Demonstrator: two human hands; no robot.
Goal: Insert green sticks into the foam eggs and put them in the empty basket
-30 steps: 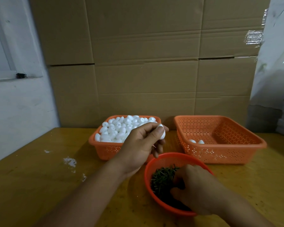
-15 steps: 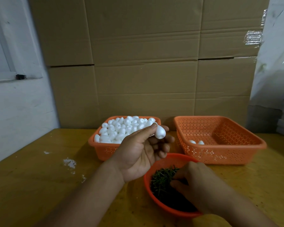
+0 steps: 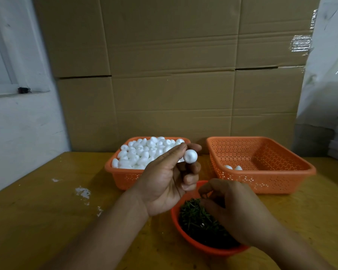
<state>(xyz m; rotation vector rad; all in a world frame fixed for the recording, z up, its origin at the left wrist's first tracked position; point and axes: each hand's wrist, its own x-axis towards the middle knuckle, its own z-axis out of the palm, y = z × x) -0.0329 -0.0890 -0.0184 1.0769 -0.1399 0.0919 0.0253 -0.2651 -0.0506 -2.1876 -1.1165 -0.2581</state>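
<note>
One small white foam egg (image 3: 190,156) is being pinched between the thumb and fingertips of the left hand (image 3: 167,181), which is lifting it clear above the table with one rounded end turned toward the right hand (image 3: 235,211), probably so that a stick can be pushed straight in. The right hand is hovering over the round orange plastic bowl (image 3: 185,239) of thin green sticks (image 3: 196,217), its fingers curling together at the tips as if nipping a single stick; whether one is actually caught there is too small to tell. The bowl is sitting nearest the person, just under both hands, which is keeping the reach short.

Two square orange perforated plastic baskets are standing behind it, side by side against the brown cardboard boxes (image 3: 172,75). The left basket (image 3: 123,176) is heaped with loose foam eggs (image 3: 142,152), too many to count. The right basket (image 3: 261,182) is holding two finished eggs (image 3: 233,167) near its front wall, so the task is looking barely begun. A few white crumbs (image 3: 83,191) are lying on the yellow wooden table (image 3: 37,221)
</note>
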